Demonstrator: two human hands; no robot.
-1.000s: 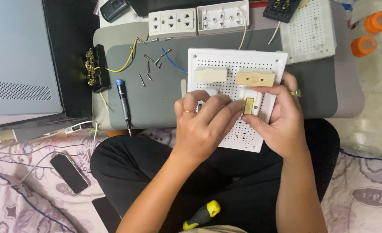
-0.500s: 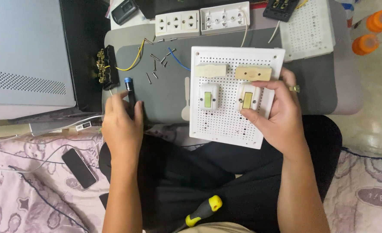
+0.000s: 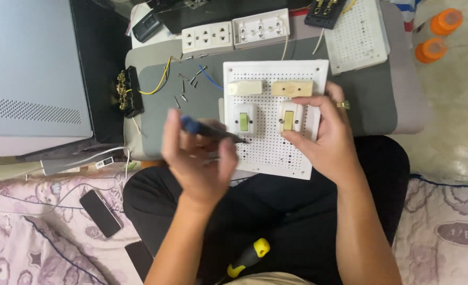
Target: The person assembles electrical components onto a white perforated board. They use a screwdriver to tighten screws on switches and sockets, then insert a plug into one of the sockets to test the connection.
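While hands (image 3: 265,145) work, grey lap table (image 3: 371,95) over patterned bedding (image 3: 28,232).

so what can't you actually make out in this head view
- Screwdriver tip: motion blur over the perforated board hides its type.
- Left hand: the palm faces away, so the grip on the handle is unclear.
- Switch lower right edge: covered by the right hand.
- Loose screws on the grey mat: too small to count.
- Yellow-handled tool: its lower end is hidden behind the left forearm.
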